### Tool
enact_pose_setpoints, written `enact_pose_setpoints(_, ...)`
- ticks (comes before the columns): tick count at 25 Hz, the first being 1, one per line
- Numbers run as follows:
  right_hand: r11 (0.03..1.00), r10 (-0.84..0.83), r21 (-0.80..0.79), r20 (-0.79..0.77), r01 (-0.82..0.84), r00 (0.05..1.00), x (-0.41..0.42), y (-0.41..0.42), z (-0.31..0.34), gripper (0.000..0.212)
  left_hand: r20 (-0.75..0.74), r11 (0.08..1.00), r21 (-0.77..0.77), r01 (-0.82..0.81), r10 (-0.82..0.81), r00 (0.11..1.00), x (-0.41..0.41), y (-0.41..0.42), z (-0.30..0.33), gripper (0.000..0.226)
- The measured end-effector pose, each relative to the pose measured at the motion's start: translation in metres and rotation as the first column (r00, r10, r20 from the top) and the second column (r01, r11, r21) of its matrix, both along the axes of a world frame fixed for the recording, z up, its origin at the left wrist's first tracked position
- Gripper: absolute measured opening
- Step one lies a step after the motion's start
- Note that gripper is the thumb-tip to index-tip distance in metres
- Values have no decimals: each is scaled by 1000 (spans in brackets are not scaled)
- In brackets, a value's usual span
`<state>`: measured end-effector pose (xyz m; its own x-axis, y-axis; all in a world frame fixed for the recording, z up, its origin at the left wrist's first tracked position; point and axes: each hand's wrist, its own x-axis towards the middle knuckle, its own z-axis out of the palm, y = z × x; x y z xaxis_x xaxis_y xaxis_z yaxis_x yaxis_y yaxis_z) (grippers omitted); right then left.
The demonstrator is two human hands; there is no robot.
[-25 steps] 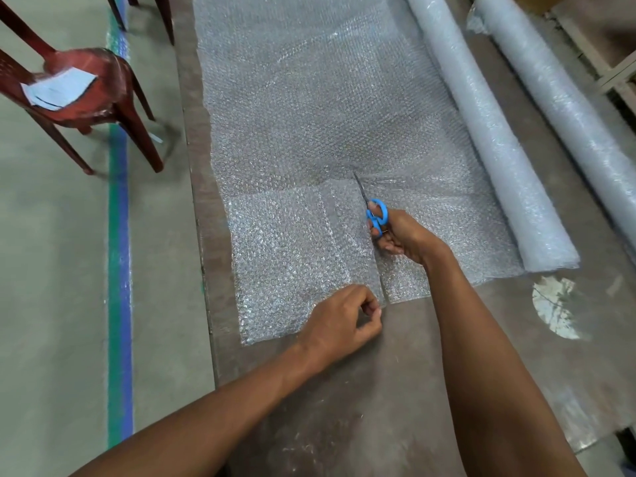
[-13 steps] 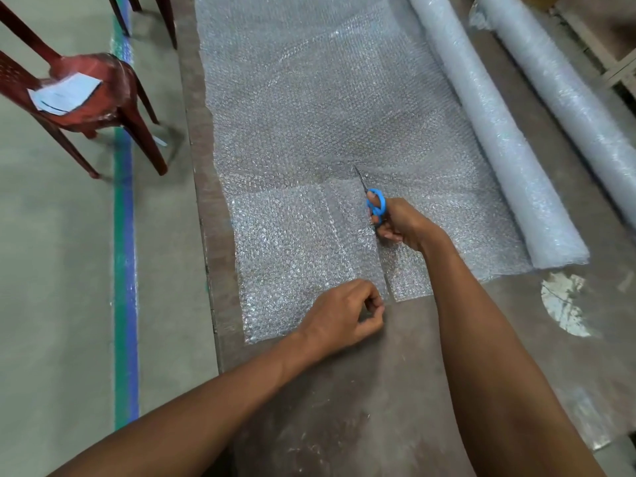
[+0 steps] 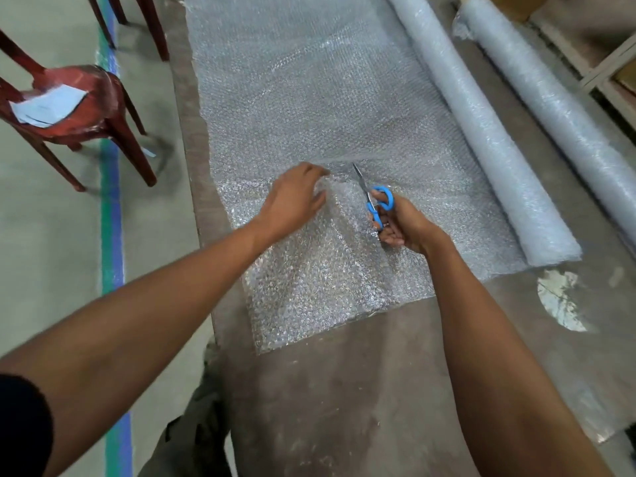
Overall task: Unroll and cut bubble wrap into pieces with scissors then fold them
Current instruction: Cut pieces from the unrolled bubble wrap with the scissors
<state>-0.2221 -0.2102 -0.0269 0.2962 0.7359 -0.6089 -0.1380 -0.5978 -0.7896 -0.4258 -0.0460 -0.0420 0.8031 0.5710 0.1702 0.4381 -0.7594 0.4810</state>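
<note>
- Right hand point(image 3: 404, 223) grip closed around blue scissors point(image 3: 373, 197), blades pointing away over bubble wrap point(image 3: 309, 108).
- Left hand point(image 3: 292, 201) grip loose, fingers extended, flat above sheet just left of blades.

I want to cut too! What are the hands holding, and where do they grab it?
The right hand holds the scissors by their blue handles. The left hand holds nothing; its fingers reach out over the bubble wrap.

Your surroundings: grey concrete floor point(image 3: 51, 235), green-blue floor stripe point(image 3: 112, 215), red plastic chair point(image 3: 86, 108) bearing paper sheet point(image 3: 46, 105), worn brown worktable point(image 3: 344, 407).
</note>
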Motion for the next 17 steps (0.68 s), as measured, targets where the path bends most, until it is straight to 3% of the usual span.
enact_pose_setpoints(5, 996, -79, -36, 1, 79, 997, -4, -13, -4, 51, -280, 944, 102, 314, -276, 919, 15, 45, -29, 72)
enact_pose_setpoints(10, 976, -206, -85, -92, 199, 974, -7, -4, -11, 50, -288, 915, 39, 402, -375, 881, 6, 50, -40, 81)
enact_pose_setpoints(17, 979, -196, -92, -155, 183, 968, 3, 22, -9, 57, -242, 911, -83, 404, -411, 879, 8, 56, -38, 74)
